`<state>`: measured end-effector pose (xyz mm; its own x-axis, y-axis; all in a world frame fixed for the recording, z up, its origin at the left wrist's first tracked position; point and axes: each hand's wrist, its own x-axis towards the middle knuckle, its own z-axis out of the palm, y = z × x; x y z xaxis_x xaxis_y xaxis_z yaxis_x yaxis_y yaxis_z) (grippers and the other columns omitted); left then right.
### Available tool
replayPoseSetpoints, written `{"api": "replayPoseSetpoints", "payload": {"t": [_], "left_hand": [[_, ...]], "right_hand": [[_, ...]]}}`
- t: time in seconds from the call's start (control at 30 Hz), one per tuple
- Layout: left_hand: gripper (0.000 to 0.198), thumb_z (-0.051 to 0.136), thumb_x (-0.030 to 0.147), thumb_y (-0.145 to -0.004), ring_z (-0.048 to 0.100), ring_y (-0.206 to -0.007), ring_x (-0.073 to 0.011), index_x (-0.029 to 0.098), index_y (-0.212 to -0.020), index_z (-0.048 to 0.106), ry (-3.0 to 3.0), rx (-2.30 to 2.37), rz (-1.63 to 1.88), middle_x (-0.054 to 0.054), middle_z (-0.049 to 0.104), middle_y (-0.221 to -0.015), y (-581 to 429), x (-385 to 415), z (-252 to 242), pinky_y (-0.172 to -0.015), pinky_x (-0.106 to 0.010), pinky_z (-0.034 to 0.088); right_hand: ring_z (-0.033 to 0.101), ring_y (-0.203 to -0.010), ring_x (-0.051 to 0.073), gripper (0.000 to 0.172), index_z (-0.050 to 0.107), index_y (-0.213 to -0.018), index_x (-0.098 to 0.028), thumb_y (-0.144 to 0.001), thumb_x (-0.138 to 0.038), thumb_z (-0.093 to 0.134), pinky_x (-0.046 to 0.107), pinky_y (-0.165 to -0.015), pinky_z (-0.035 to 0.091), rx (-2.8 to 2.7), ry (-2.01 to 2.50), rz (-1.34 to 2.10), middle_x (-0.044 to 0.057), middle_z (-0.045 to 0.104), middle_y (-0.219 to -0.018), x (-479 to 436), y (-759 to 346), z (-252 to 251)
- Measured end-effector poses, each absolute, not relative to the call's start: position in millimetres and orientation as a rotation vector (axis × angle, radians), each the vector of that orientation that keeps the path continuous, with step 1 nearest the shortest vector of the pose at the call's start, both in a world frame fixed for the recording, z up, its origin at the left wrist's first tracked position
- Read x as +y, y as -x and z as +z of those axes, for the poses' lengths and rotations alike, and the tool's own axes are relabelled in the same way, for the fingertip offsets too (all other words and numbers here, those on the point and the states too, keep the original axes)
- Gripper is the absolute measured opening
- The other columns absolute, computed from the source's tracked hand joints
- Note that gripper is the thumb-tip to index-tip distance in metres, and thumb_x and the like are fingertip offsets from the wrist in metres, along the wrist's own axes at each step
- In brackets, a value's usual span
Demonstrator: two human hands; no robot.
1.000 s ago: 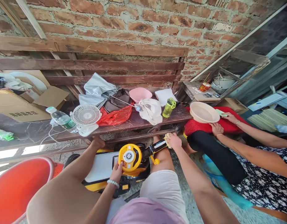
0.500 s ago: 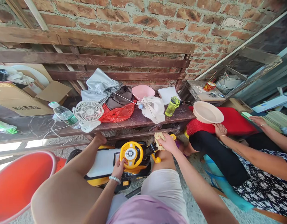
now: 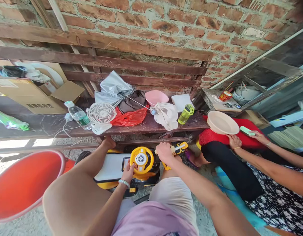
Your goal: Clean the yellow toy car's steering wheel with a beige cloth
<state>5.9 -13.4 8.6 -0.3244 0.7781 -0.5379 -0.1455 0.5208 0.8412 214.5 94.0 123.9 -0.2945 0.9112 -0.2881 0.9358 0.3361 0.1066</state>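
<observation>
Two of my hands are busy at the ride-on toy car (image 3: pixel 109 167), and I place everything by its yellow plastic steering wheel (image 3: pixel 141 160). My left hand (image 3: pixel 128 173) is the nearer one, its fingers (image 3: pixel 131 166) curled around the wheel's lower rim and gripping the smooth moulded plastic. A beaded bracelet (image 3: pixel 124 183) circles that wrist. My right hand (image 3: pixel 165 153) is just right of the wheel, its fingers closed in a fist around a wad of pale cloth (image 3: pixel 172 150), most of it hidden. The car lies on the floor between my knees, its long axis running crosswise from a white panel left of the wheel to a glossy yellow-and-black end piece (image 3: pixel 178 148) on the right.

Beyond the wheel, a dark wooden bench (image 3: pixel 146 127) carries a white desk fan (image 3: pixel 101 113), a crumpled red plastic bag (image 3: pixel 129 116) and a green bottle (image 3: pixel 186 114). Left of the wheel is an orange-red plastic tub (image 3: pixel 26 183). Well right of it, a co-worker's hand (image 3: pixel 234 141) steadies a beige plastic basin (image 3: pixel 222 122) on a red cushion (image 3: pixel 247 141), while their other hand (image 3: pixel 258 137) touches a green scrubbing pad (image 3: pixel 247 131).
</observation>
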Motion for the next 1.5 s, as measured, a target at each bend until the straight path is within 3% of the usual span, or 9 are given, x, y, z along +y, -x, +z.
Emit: {"api": "replayPoseSetpoints", "payload": {"t": [0.17, 0.33, 0.5, 0.7, 0.9, 1.07, 1.27, 1.37, 1.5], "left_hand": [[0.051, 0.08, 0.066, -0.069, 0.064, -0.066, -0.0168, 0.023, -0.074, 0.052, -0.489, 1.509, 1.043, -0.001, 0.065, -0.067, -6.7, -12.5, 18.0, -0.063, -0.027, 0.052], [0.049, 0.08, 0.065, -0.07, 0.063, -0.066, -0.0177, 0.023, -0.075, 0.054, -0.495, 1.48, 1.053, -0.001, 0.065, -0.066, -6.4, -13.4, 15.1, -0.063, -0.028, 0.051], [0.051, 0.081, 0.066, -0.067, 0.06, -0.06, -0.0174, 0.023, -0.072, 0.054, -0.483, 1.467, 1.072, -0.001, 0.063, -0.063, -7.7, -11.1, 8.5, -0.06, -0.03, 0.051], [0.044, 0.08, 0.06, -0.071, 0.058, -0.059, -0.0162, 0.023, -0.071, 0.056, -0.479, 1.475, 1.099, -0.002, 0.065, -0.062, -8.7, -12.2, 4.2, -0.058, -0.028, 0.049], [0.039, 0.078, 0.056, -0.074, 0.061, -0.067, -0.0179, 0.023, -0.075, 0.057, -0.472, 1.492, 1.026, -0.003, 0.067, -0.068, -6.3, -12.6, 3.9, -0.065, -0.028, 0.049], [0.042, 0.079, 0.058, -0.072, 0.059, -0.065, -0.0175, 0.022, -0.076, 0.057, -0.474, 1.504, 1.023, -0.003, 0.067, -0.067, -6.4, -11.9, 0.8, -0.063, -0.029, 0.047], [0.039, 0.078, 0.054, -0.073, 0.059, -0.065, -0.0175, 0.023, -0.075, 0.055, -0.441, 1.494, 1.036, -0.001, 0.064, -0.065, -9.8, -11.3, 5.5, -0.066, -0.029, 0.047], [0.037, 0.077, 0.053, -0.074, 0.057, -0.064, -0.0175, 0.024, -0.073, 0.054, -0.435, 1.509, 1.043, -0.001, 0.063, -0.063, -11.9, -11.3, 8.5, -0.067, -0.03, 0.047], [0.035, 0.077, 0.051, -0.074, 0.055, -0.064, -0.0174, 0.024, -0.073, 0.054, -0.418, 1.517, 1.069, 0.0, 0.063, -0.063, -13.1, -12.3, 7.9, -0.066, -0.03, 0.046]], "right_hand": [[0.068, -0.109, 0.033, 0.03, 0.078, -0.108, -0.01, -0.095, -0.009, 0.051, 0.045, -0.095, 0.043, 2.286, -1.692, -0.181, 0.024, 0.073, -0.117, 108.7, -208.2, 124.3], [0.072, -0.094, 0.027, 0.021, 0.075, -0.102, -0.02, -0.082, -0.024, 0.07, 0.033, -0.08, 0.048, 2.142, -2.034, -0.571, 0.012, 0.078, -0.106, 135.7, -246.4, 123.5], [0.067, -0.085, 0.019, 0.018, 0.071, -0.094, -0.022, -0.078, -0.027, 0.066, 0.025, -0.072, 0.045, 2.245, -2.113, -0.758, 0.002, 0.075, -0.094, 146.7, -296.3, 129.2], [0.065, -0.103, 0.023, 0.036, 0.068, -0.121, -0.024, -0.085, -0.029, 0.067, 0.029, -0.085, 0.044, 2.437, -1.852, -0.53, 0.006, 0.07, -0.12, 121.4, -276.3, 145.6], [0.06, -0.111, 0.029, 0.028, 0.069, -0.119, -0.021, -0.091, -0.023, 0.065, 0.037, -0.094, 0.041, 2.449, -1.356, -0.149, 0.014, 0.066, -0.121, 68.9, -225.1, 144.7], [0.062, -0.111, 0.03, 0.028, 0.069, -0.118, -0.023, -0.091, -0.019, 0.063, 0.04, -0.098, 0.043, 2.484, -1.261, -0.281, 0.014, 0.068, -0.119, 29.7, -222.4, 135.1], [0.069, -0.106, 0.025, 0.041, 0.067, -0.121, -0.023, -0.08, -0.026, 0.064, 0.037, -0.094, 0.055, 2.453, -2.255, -0.788, 0.008, 0.073, -0.117, 67.3, -306.0, 131.5], [0.073, -0.091, 0.025, 0.046, 0.067, -0.115, -0.019, -0.073, -0.038, 0.07, 0.035, -0.077, 0.062, 2.12, -2.945, -1.209, 0.008, 0.078, -0.106, 88.6, -341.2, 132.5], [0.075, -0.084, 0.025, 0.051, 0.069, -0.106, -0.019, -0.062, -0.044, 0.076, 0.033, -0.067, 0.063, 1.948, -3.232, -1.348, 0.008, 0.079, -0.099, 93.2, -358.0, 125.5]]}}
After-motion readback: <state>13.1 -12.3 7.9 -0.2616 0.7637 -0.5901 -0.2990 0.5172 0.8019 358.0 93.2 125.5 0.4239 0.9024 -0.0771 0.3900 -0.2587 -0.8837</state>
